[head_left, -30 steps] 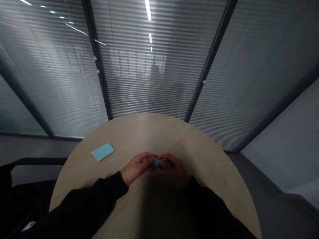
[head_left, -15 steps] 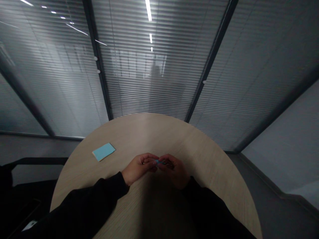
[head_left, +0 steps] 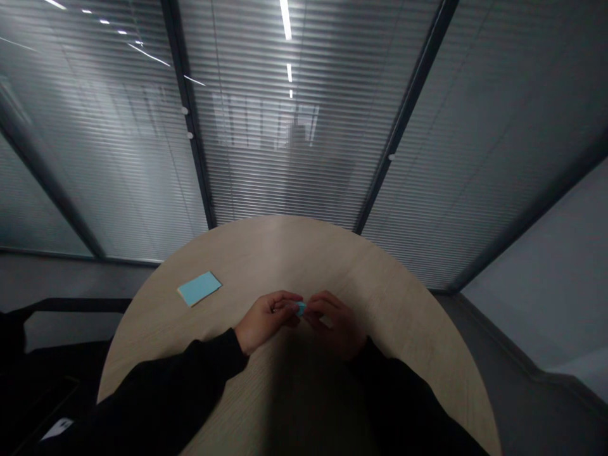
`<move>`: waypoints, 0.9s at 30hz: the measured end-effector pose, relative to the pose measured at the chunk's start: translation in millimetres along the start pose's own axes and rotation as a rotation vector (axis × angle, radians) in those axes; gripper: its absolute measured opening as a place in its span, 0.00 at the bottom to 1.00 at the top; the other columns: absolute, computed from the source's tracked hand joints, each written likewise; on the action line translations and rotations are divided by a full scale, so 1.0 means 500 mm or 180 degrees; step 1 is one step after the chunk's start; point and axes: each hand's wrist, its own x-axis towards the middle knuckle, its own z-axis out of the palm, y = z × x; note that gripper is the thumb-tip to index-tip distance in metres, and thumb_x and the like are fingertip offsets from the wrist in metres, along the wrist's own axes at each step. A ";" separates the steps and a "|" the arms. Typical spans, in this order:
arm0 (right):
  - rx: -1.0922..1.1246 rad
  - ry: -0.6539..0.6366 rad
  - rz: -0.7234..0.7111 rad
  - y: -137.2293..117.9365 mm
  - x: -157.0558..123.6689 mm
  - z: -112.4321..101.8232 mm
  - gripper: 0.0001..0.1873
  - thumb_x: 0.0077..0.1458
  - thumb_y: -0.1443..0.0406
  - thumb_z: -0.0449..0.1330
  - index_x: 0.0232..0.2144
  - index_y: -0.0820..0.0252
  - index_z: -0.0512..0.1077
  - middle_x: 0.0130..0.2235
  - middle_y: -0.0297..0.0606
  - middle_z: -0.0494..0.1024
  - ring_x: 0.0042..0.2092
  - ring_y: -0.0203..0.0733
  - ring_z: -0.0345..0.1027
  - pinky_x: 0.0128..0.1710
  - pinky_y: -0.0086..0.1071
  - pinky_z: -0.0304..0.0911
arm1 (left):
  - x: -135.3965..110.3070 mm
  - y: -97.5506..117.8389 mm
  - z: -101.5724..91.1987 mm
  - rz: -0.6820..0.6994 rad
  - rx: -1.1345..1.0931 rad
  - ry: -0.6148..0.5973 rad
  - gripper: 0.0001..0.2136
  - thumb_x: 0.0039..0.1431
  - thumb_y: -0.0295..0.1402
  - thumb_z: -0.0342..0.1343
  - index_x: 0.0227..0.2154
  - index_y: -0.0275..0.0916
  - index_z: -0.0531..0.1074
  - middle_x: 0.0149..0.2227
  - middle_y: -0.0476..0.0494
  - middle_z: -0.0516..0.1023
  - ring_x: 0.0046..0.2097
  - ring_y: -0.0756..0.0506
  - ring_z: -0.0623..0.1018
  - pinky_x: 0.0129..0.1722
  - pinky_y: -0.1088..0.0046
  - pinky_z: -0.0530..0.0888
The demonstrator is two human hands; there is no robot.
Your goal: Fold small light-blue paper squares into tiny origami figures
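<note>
Blue paper piece (head_left: 301,308): left hand (head_left: 266,322), right hand (head_left: 336,328) fingers (head_left: 291,304) pinching; blue pad (head_left: 199,288) on table (head_left: 285,253).

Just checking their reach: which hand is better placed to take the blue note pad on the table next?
Probably the left hand: it lies on the same side as the blue note pad, nearer it than the right hand, though both hands are at the small blue piece.

A small turquoise piece (head_left: 301,308) shows between the left hand (head_left: 266,320) and the right hand (head_left: 338,329). A paler sky-blue pad (head_left: 199,289) with a whitish edge lies on the table (head_left: 285,253), which is pale beige with fine wood grain. Black sleeves (head_left: 156,396) cover both arms. Window blinds (head_left: 285,171) make thin grey-and-white horizontal stripes between dark grey frames (head_left: 195,145).
</note>
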 end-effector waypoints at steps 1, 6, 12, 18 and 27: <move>-0.0127 -0.0014 -0.0088 0.000 0.001 -0.001 0.05 0.62 0.67 0.56 0.35 0.56 0.72 0.36 0.38 0.72 0.36 0.39 0.69 0.35 0.32 0.69 | 0.000 -0.001 0.000 0.0025 0.0004 0.0028 0.19 0.53 0.42 0.65 0.43 0.34 0.73 0.36 0.42 0.78 0.33 0.49 0.77 0.35 0.72 0.73; -0.0577 0.0007 -0.0179 0.000 0.002 -0.001 0.06 0.64 0.65 0.55 0.36 0.58 0.72 0.36 0.40 0.74 0.36 0.40 0.69 0.36 0.32 0.69 | -0.002 -0.002 0.001 0.0120 0.0147 0.0076 0.18 0.56 0.40 0.63 0.45 0.34 0.73 0.35 0.43 0.78 0.34 0.49 0.76 0.36 0.72 0.72; -0.1020 -0.0079 -0.0251 -0.007 0.007 0.000 0.10 0.65 0.64 0.53 0.34 0.59 0.73 0.37 0.42 0.75 0.39 0.43 0.70 0.40 0.37 0.69 | 0.001 -0.008 0.003 0.0262 0.0413 0.0215 0.17 0.57 0.40 0.60 0.45 0.34 0.73 0.34 0.42 0.78 0.35 0.48 0.76 0.37 0.70 0.72; -0.0654 -0.0043 0.0223 -0.018 0.008 -0.002 0.06 0.62 0.61 0.57 0.37 0.56 0.71 0.41 0.43 0.75 0.40 0.45 0.71 0.40 0.39 0.70 | -0.003 -0.002 0.007 0.0245 0.0502 0.0277 0.17 0.58 0.41 0.60 0.45 0.35 0.73 0.33 0.42 0.78 0.34 0.47 0.77 0.37 0.69 0.72; 0.0418 0.0019 0.1004 -0.004 -0.001 0.005 0.09 0.58 0.61 0.59 0.41 0.56 0.69 0.37 0.37 0.76 0.35 0.40 0.73 0.33 0.32 0.70 | -0.004 0.002 0.009 0.0198 0.0329 0.0232 0.19 0.57 0.41 0.61 0.47 0.34 0.72 0.34 0.42 0.78 0.35 0.47 0.77 0.37 0.69 0.72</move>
